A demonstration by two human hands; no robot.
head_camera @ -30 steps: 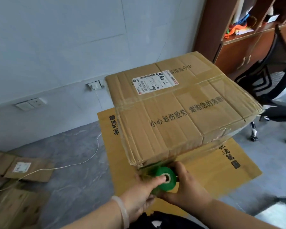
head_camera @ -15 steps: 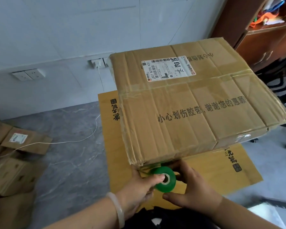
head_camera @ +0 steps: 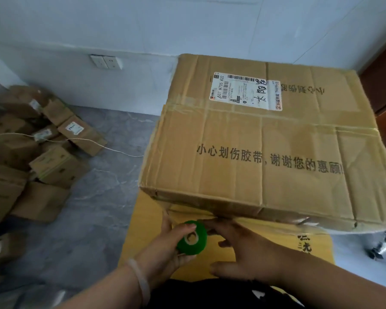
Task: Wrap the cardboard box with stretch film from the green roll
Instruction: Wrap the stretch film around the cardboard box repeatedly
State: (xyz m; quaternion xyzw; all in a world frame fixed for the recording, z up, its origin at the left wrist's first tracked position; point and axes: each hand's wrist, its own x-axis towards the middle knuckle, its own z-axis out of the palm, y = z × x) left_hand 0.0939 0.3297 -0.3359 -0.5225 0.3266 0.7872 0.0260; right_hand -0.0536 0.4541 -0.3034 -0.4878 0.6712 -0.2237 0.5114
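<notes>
grey floor (head_camera: pixel 98 208) under a white wall (head_camera: pixel 120 23), with a heap of small boxes (head_camera: pixel 42 163) well off to the left of the left hand. left hand (head_camera: pixel 165 244) grips the roll (head_camera: pixel 192 238), green, thumb across its upper face, fingers beneath; pale bracelet (head_camera: pixel 140 279) on that wrist. roll sits just below the near lower edge of the box (head_camera: pixel 265 152), close to its left corner. right hand (head_camera: pixel 243 248) lies just right of the roll, fingers straight, tips at that lower edge, holding nothing. box rests beyond both hands on a yellow sheet (head_camera: pixel 147 219); label (head_camera: pixel 245 91) on its top.
</notes>
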